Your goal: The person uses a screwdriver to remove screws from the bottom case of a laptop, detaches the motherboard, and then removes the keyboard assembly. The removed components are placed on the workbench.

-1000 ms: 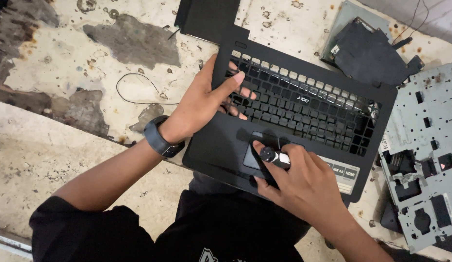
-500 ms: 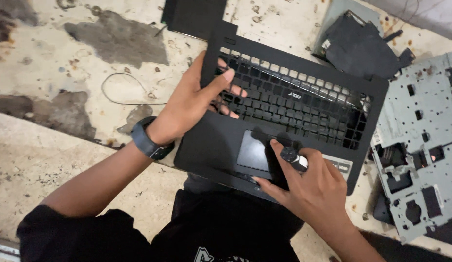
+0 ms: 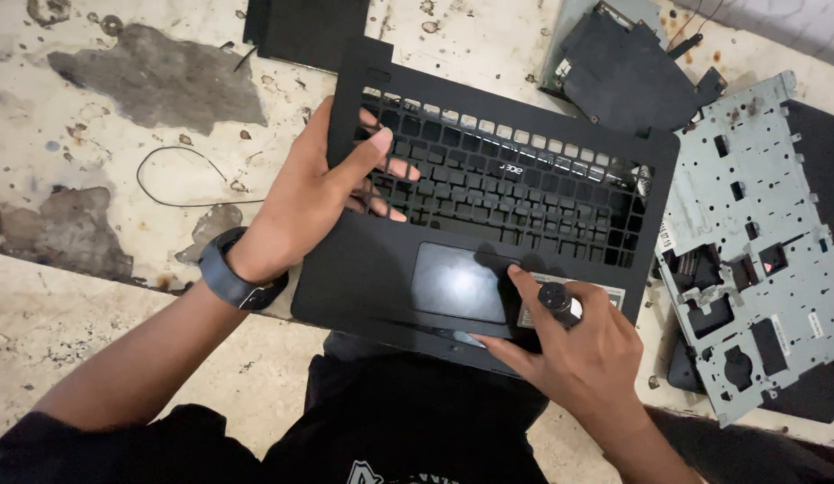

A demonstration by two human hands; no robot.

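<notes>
Pinching a small black screwdriver (image 3: 555, 298) against the palm rest, the right hand (image 3: 583, 354) works nearest the body; the left hand (image 3: 314, 193) grasps the black laptop keyboard frame (image 3: 524, 206) lying on the stained floor (image 3: 121, 81), just beside a grey metal plate (image 3: 757, 233).

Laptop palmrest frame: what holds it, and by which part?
The left hand grips the laptop palmrest frame at its left edge, fingers through the key openings. The right hand pinches its front edge while holding a small dark tool.

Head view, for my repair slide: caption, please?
Left hand grips a black laptop palmrest; right hand holds a small tool beside its touchpad.
</notes>
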